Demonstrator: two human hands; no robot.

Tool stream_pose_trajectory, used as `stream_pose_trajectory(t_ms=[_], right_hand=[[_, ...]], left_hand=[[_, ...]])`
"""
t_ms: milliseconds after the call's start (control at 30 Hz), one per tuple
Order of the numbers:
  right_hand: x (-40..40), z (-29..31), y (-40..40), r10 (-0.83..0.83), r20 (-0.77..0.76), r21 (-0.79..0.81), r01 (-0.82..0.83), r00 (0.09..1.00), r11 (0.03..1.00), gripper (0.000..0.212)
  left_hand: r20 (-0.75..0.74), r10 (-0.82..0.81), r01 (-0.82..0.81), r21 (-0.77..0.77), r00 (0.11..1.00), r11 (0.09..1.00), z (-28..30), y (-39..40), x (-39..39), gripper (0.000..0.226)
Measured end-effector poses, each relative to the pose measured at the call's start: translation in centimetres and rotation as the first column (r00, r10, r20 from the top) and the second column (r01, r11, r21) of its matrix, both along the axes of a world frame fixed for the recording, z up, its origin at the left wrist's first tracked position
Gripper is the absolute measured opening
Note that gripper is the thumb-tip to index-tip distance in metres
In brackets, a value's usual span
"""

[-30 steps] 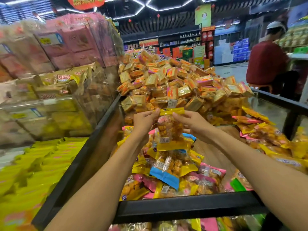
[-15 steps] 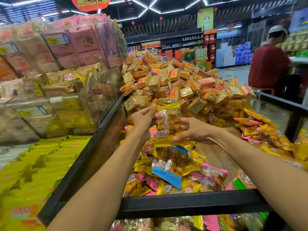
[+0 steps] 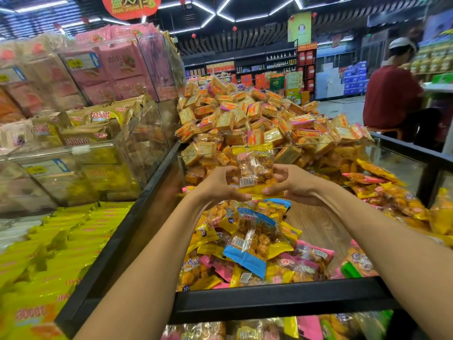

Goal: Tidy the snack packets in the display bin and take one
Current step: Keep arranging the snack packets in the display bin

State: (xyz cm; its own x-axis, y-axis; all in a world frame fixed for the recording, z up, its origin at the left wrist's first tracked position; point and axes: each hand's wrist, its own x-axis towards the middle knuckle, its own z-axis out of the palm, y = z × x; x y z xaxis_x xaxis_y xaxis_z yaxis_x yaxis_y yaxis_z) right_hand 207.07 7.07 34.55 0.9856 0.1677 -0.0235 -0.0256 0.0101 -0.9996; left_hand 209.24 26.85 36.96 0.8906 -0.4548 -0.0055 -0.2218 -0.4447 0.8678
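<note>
From the head camera, both hands are up over the display bin [image 3: 282, 301], and between them stands one yellow-ended snack packet [image 3: 255, 171], upright, clear in the middle with fried pieces showing and a barcode label low on its face. The left hand [image 3: 220, 186] has its fingers [image 3: 241, 197] curled in, pinching the packet's lower left edge; the right hand [image 3: 291, 182] mirrors it, curled and pinching the lower right edge and bottom seal. That looks a light, crinkly, slick film pouch with brittle contents, so I judge the flat sealed ends the place to hold, not the filled belly, which could crush. Down in the bin, a loose heap of packets [image 3: 247, 244] with blue, yellow and pink ends lies jumbled near the front wall, with bare wood floor showing to its right. More packets trail along the right side [image 3: 392, 192]. Behind a clear divider, a tall mound of square wafer packs [image 3: 257, 119] fills the next compartment.
</note>
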Motion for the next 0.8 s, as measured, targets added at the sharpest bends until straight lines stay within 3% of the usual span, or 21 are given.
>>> stream_pose_trajectory(t_ms=[67,133,233,333,367,467,633,700,800], right_hand=[[0.5,-0.5,-0.2,0.008,-0.013,-0.049,-0.009,1.000,0.999,0.131],[1.3,-1.0,-0.7,-0.004,0.009,-0.055,0.004,1.000,0.998,0.140],[0.0,-0.1,0.3,-0.082,0.054,-0.017,0.083,0.995,0.996,0.107],[-0.3,0.0,0.2,-0.190,0.210,-0.019,0.198,0.959,0.980,0.078],[-0.4,0.0,0.5,-0.220,0.278,-0.062,0.246,0.935,0.967,0.071],[-0.6,-0.1,1.6,-0.244,0.411,-0.201,0.348,0.879,0.916,0.064],[-1.1,-0.3,3.3,-0.139,0.468,-0.285,0.298,0.872,0.911,0.075],[-1.3,-0.2,3.6,-0.096,0.497,-0.329,0.290,0.862,0.899,0.063],[-1.5,0.2,3.5,-0.208,0.552,-0.231,0.388,0.807,0.892,0.034]], left_hand=[[-0.010,0.009,-0.010,-0.022,1.000,1.000,-0.1,0.1,0.2,0.090],[-0.007,0.012,-0.012,-0.046,1.000,0.999,-0.3,0.0,0.4,0.089],[0.089,0.057,-0.052,-0.061,0.994,0.997,-0.5,-0.3,0.4,0.080],[0.381,0.186,-0.153,-0.117,0.906,0.981,-0.8,-0.9,0.4,0.050],[0.410,0.192,-0.137,-0.160,0.892,0.978,-0.8,-1.3,0.2,0.040],[0.330,0.140,-0.065,-0.226,0.934,0.972,-0.9,-2.3,-0.5,0.035],[0.121,0.173,-0.117,-0.372,0.978,0.921,-0.9,-2.5,0.2,0.051],[0.091,0.219,-0.170,-0.376,0.971,0.911,-1.0,-2.4,0.7,0.058],[0.084,0.255,-0.206,-0.381,0.963,0.901,-1.4,-2.1,1.5,0.071]])
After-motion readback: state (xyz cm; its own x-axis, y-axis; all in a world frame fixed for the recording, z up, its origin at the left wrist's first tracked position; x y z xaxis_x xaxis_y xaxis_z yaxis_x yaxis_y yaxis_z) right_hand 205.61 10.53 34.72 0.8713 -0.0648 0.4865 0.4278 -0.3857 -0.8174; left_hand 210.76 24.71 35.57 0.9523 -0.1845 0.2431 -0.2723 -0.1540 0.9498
